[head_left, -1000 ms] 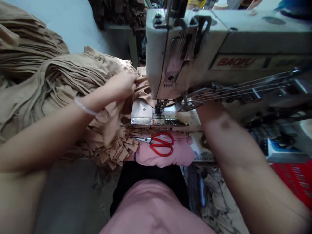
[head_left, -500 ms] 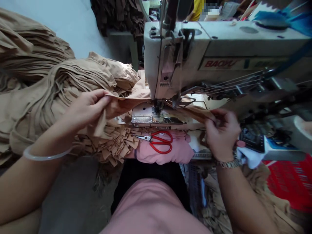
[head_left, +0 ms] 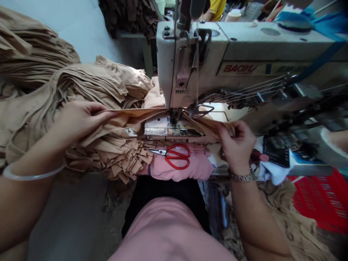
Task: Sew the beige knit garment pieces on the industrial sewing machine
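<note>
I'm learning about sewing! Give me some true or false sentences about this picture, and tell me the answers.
1. The left hand touches tan cloth. True.
2. The red scissors are in the right hand. False: they lie on a pink cloth.
3. The sewing machine is bright blue. False: it is pale grey.
4. A clear bangle circles the left wrist. True.
5. The right wrist is bare. False: it wears a metal band.

the left hand (head_left: pixel 80 119) lies stretched out flat, the right hand (head_left: pixel 236 146) curls into a tight pinch (thumb on top).
</note>
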`<move>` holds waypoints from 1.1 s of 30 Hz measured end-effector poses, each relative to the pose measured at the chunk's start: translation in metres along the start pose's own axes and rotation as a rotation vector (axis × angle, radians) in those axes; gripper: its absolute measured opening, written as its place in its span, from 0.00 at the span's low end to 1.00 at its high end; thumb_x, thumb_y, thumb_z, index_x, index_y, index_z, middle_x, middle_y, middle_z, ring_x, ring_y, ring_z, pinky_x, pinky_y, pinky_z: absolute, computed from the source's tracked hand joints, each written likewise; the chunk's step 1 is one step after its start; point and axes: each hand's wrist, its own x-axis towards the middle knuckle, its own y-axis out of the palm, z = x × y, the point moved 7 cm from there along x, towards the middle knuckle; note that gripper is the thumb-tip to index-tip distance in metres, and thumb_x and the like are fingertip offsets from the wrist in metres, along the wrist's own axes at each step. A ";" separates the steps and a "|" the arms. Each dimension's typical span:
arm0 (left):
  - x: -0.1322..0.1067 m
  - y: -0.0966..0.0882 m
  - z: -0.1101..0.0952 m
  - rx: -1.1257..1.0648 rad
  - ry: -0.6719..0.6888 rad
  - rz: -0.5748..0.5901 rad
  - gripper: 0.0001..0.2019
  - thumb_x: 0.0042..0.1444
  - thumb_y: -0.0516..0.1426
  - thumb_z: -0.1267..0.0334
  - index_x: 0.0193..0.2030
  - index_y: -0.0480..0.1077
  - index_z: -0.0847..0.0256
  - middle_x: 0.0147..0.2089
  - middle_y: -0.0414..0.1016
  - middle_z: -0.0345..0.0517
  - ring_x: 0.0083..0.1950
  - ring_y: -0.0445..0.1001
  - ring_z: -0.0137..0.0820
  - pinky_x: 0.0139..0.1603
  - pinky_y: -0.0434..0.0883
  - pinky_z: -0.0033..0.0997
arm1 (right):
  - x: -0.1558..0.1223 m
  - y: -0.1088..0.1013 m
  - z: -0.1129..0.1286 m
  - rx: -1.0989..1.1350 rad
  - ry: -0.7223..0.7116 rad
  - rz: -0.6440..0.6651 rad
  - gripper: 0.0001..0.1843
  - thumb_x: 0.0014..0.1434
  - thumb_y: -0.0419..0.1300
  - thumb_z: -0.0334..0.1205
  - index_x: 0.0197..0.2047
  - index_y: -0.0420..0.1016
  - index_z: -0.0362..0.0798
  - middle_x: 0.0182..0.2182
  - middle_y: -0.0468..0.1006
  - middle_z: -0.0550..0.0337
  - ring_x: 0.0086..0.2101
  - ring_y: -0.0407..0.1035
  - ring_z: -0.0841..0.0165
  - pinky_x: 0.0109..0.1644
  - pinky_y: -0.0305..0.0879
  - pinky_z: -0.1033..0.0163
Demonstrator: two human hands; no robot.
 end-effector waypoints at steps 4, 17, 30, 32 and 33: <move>-0.013 -0.016 0.007 -0.148 -0.216 0.007 0.21 0.56 0.60 0.47 0.42 0.77 0.66 0.26 0.68 0.34 0.29 0.60 0.22 0.31 0.56 0.21 | 0.008 -0.007 -0.029 0.481 0.206 -0.070 0.18 0.55 0.63 0.56 0.28 0.68 0.51 0.30 0.73 0.60 0.33 0.70 0.67 0.40 0.68 0.59; -0.023 0.097 -0.122 -0.057 0.874 0.094 0.22 0.66 0.57 0.54 0.62 0.68 0.63 0.56 0.73 0.57 0.53 0.75 0.39 0.49 0.74 0.36 | -0.052 0.091 0.062 -0.355 -0.801 0.633 0.17 0.63 0.62 0.41 0.52 0.76 0.40 0.51 0.77 0.42 0.53 0.70 0.53 0.56 0.68 0.49; -0.054 0.111 -0.134 0.309 0.901 -0.231 0.09 0.69 0.51 0.69 0.47 0.72 0.65 0.44 0.75 0.50 0.43 0.71 0.37 0.40 0.69 0.35 | -0.064 0.082 0.058 -0.550 -1.145 0.547 0.17 0.68 0.52 0.31 0.56 0.72 0.35 0.55 0.76 0.41 0.57 0.67 0.57 0.59 0.68 0.52; -0.054 0.112 -0.132 0.354 0.867 -0.245 0.12 0.69 0.52 0.67 0.56 0.70 0.62 0.44 0.74 0.50 0.43 0.71 0.38 0.39 0.68 0.36 | -0.066 0.085 0.059 -0.580 -1.093 0.495 0.18 0.67 0.53 0.33 0.57 0.72 0.35 0.55 0.76 0.41 0.55 0.68 0.56 0.57 0.69 0.51; -0.055 0.112 -0.131 0.362 0.859 -0.258 0.14 0.69 0.53 0.67 0.59 0.69 0.60 0.46 0.74 0.51 0.44 0.71 0.39 0.40 0.68 0.36 | -0.068 0.085 0.060 -0.600 -1.077 0.469 0.18 0.67 0.54 0.32 0.58 0.72 0.35 0.56 0.76 0.41 0.55 0.68 0.55 0.56 0.70 0.51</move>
